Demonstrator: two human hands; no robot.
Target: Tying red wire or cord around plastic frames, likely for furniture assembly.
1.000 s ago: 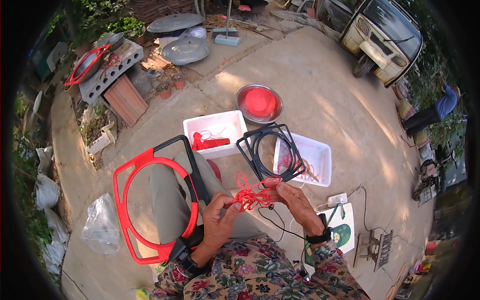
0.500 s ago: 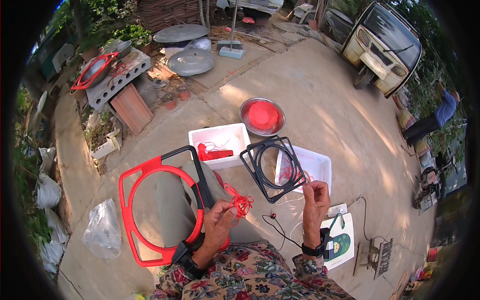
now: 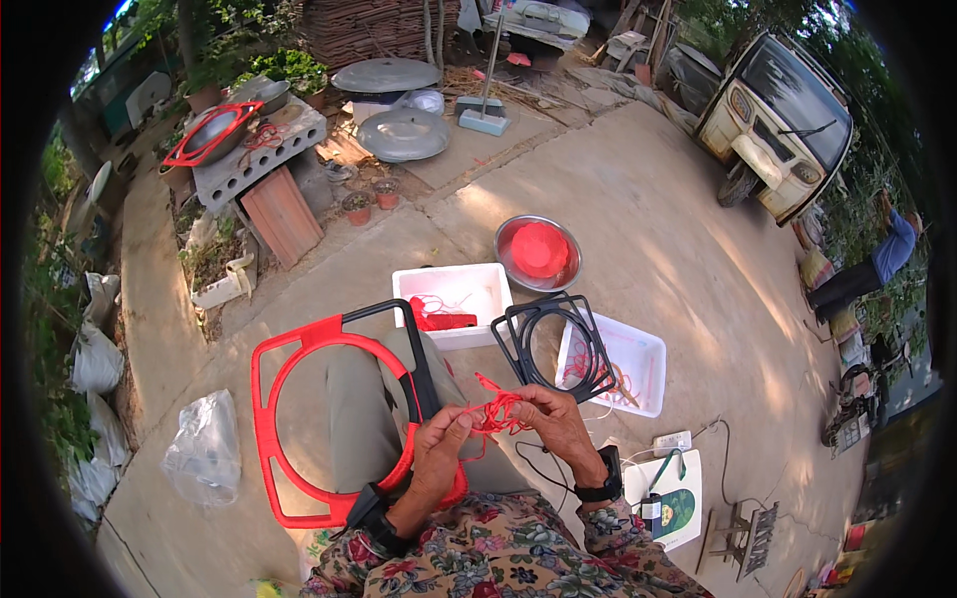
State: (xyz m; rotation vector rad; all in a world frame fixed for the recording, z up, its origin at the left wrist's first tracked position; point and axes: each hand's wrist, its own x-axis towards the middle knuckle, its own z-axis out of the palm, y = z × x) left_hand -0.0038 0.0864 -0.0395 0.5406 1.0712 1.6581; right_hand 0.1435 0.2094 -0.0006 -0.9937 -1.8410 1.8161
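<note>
Both of my hands meet in front of my lap on a loose tangle of red string [image 3: 498,409]. My left hand [image 3: 439,453] pinches its left end between thumb and fingers. From the other side, my right hand [image 3: 558,424] is closed on the same bunch. Across my legs lies a large red-and-black frame [image 3: 263,419] with a round opening, its red band wrapped over most of it, its far-right part black. Just beyond my right hand rests a black frame [image 3: 601,374] with a ring in it, overlapping a white box.
Ahead stands a white box [image 3: 469,338] holding red string and a red piece; another white box [image 3: 640,361] is right of it. A metal basin [image 3: 505,251] holds a red round item [image 3: 539,249]. A white bag [image 3: 688,488], cables and a small stand [image 3: 743,538] lie right.
My right hand has come left from the black frame and taken hold of the red string beside my left hand. The view has shifted slightly.
</note>
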